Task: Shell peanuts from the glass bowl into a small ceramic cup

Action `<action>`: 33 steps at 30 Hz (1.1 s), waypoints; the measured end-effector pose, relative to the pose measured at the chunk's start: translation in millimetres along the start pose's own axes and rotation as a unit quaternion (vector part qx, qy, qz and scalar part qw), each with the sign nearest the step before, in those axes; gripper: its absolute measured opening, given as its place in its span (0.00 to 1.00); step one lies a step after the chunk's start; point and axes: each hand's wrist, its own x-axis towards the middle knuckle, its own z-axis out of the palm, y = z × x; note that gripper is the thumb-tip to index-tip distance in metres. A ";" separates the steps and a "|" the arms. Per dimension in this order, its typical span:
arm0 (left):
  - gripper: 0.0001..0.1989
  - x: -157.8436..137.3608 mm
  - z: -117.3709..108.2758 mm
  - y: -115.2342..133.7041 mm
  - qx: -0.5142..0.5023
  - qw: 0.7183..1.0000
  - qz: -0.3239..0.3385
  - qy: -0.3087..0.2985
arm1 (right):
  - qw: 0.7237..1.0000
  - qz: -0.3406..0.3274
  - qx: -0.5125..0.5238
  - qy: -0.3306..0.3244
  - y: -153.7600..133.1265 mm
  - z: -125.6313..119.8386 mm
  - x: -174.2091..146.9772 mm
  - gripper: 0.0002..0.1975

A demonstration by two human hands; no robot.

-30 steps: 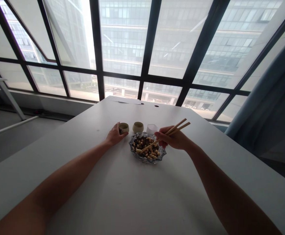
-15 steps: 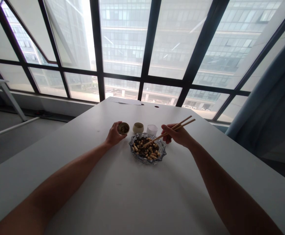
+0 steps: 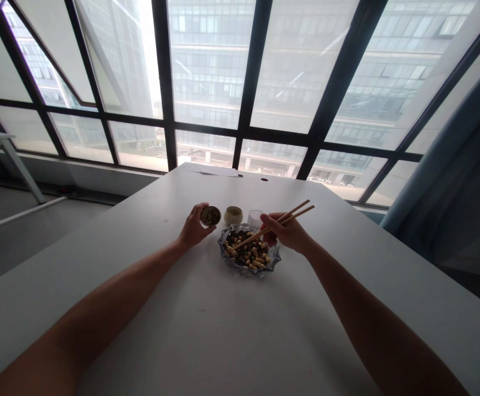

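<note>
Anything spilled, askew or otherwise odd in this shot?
No spill or damage stands out. Only the small cup is askew: the left hand holds it tipped, mouth toward the camera, while the similar cup beside it stands upright. Being held, it's probably tilted on purpose.

The left hand (image 3: 194, 226) covers one side of the brown cup (image 3: 210, 215), and the bits inside are too small to identify. The fingers of the right hand (image 3: 287, 231) hide a middle stretch of the chopsticks (image 3: 251, 238), whose tips are hard to pick out among the nuts (image 3: 256, 257). That hand and the glass bowl (image 3: 274, 266) screen part of the clear cup (image 3: 254, 217). Both forearms and the white table (image 3: 182, 341) run off the bottom edge; the curtain (image 3: 454, 159) is cut off at the right. Haze blurs the building (image 3: 210, 66) outside.
</note>
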 end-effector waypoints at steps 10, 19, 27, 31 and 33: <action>0.35 -0.4 1.0 -2.6 -0.014 1.000 0.013 -0.003 | 0.982 -0.084 0.063 0.159 -3.5 3.5 8.4 0.31; 0.36 -0.3 1.2 -0.5 -0.016 1.000 0.001 -0.013 | 0.990 -0.117 0.014 0.077 0.3 51.6 44.7 0.31; 0.35 -0.1 2.8 -2.7 -0.014 1.000 0.001 -0.017 | 0.981 -0.107 -0.018 0.163 -6.5 19.2 15.6 0.32; 0.37 -0.2 2.5 -3.3 -0.007 0.999 -0.019 -0.026 | 0.986 -0.085 -0.051 0.134 2.3 7.6 4.7 0.31; 0.37 -0.2 2.7 -4.3 -0.004 0.999 -0.025 -0.026 | 0.989 -0.078 -0.061 0.110 8.3 6.9 3.8 0.31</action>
